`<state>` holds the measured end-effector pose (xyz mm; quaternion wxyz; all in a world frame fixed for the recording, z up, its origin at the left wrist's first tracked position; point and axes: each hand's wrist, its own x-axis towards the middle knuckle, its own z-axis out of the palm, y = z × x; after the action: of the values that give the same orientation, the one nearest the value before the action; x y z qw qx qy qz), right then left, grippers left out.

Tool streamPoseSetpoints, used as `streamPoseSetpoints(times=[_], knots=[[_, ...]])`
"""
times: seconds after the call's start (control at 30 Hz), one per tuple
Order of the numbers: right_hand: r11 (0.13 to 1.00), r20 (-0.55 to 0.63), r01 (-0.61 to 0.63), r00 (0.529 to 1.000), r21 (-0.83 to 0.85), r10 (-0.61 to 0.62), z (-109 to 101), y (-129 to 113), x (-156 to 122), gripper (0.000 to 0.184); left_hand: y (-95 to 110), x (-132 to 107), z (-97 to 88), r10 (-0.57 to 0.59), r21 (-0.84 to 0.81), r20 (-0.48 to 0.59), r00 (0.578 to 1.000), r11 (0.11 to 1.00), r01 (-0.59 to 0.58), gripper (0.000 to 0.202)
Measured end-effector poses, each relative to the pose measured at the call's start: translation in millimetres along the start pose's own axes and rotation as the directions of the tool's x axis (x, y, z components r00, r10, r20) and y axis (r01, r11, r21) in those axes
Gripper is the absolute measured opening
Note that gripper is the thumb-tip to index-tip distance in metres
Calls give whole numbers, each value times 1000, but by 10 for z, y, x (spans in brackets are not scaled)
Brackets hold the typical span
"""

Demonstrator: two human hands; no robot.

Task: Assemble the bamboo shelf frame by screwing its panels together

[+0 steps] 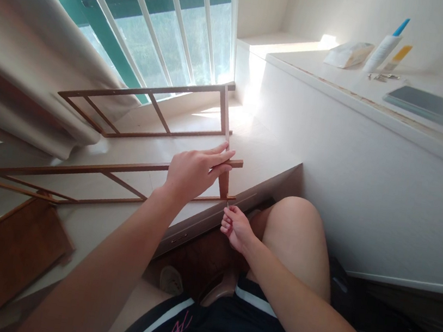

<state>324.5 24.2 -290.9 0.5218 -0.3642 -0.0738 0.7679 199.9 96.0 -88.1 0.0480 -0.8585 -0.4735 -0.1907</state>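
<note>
My left hand (196,170) rests on the top rail of a brown wooden frame (81,169) that stands upright on the floor, fingers stretched along the rail near its right end post. My right hand (235,227) is lower, just under the post's foot, fingers pinched together on a small thin metal piece that I cannot make out. A second matching wooden frame (149,92) stands behind, closer to the window.
A brown wooden panel (7,254) lies on the floor at lower left. My bent knee (296,220) is beside a white cabinet (369,170) with bottles (384,49), a pouch and a dark tablet (439,109) on top. Curtain and barred window at left.
</note>
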Motion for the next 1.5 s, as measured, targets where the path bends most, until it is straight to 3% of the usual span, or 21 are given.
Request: streamPoseSetpoints(times=[0.2,0.37,0.53,0.8,0.97,1.3,1.5], knots=[[999,26,20,999,32,-20,0,7,2,30,18,6,-25,-18,-26,18,1000,999,19,34],[1000,-46,-13,999,15,14,13,-22,-17,22,25,10,-36,-20,-30,23,1000,999,20,34],[994,-45,-59,997,88,63,18,-33,-4,13,19,8,-24,-14,-23,13,1000,1000,15,34],[985,-179,-126,973,115,145,-102,5,77,2,14,5,-12,-22,-13,15,1000,1000,22,34],[981,-121,-159,978,114,172,-127,-18,94,5,17,5,-18,-22,-26,20,1000,999,23,34],[974,-108,-82,992,-210,60,-141,-125,111,13,23,7,-19,-23,-11,20,1000,1000,23,34],[971,-48,-78,996,-224,68,-76,-159,90,11,25,5,-15,-18,-1,15,1000,1000,18,34]])
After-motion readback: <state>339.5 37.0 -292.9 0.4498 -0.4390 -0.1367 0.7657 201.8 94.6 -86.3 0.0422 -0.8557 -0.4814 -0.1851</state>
